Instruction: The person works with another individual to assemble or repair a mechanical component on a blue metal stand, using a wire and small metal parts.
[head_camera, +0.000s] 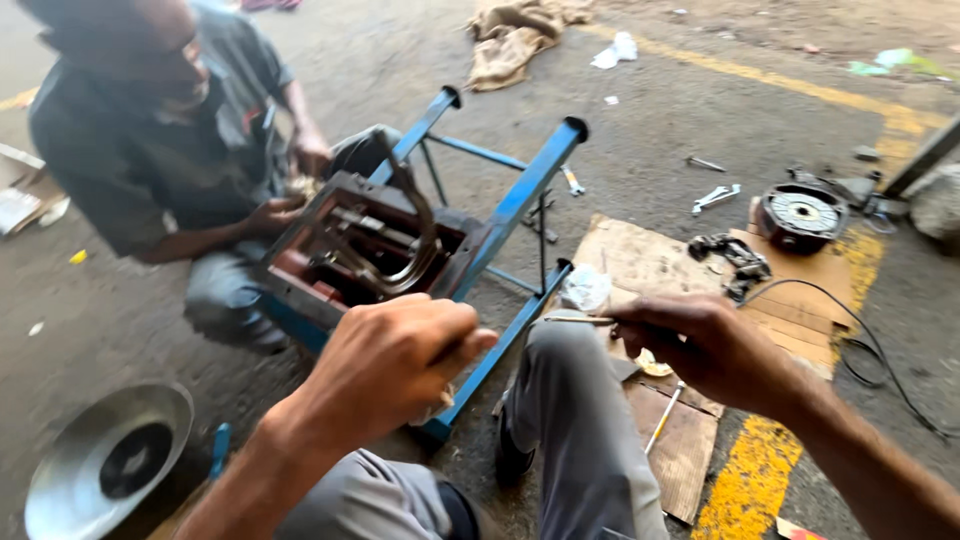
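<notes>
Near the middle of the view, our right hand pinches a thin metal rod between thumb and fingertips, its tip pointing left toward a crumpled bit of clear plastic. Just left of it, our left hand is curled into a fist around something we cannot make out, beside the near leg of a blue metal frame. Inside that frame sits a dark box-shaped housing with a curved metal piece in it. Beyond it, on the far left, another person crouches with a hand on the housing. Flattened cardboard lies on the concrete floor to the right, with a round motor part and wrenches farther off. At near left lies a shiny metal bowl.
</notes>
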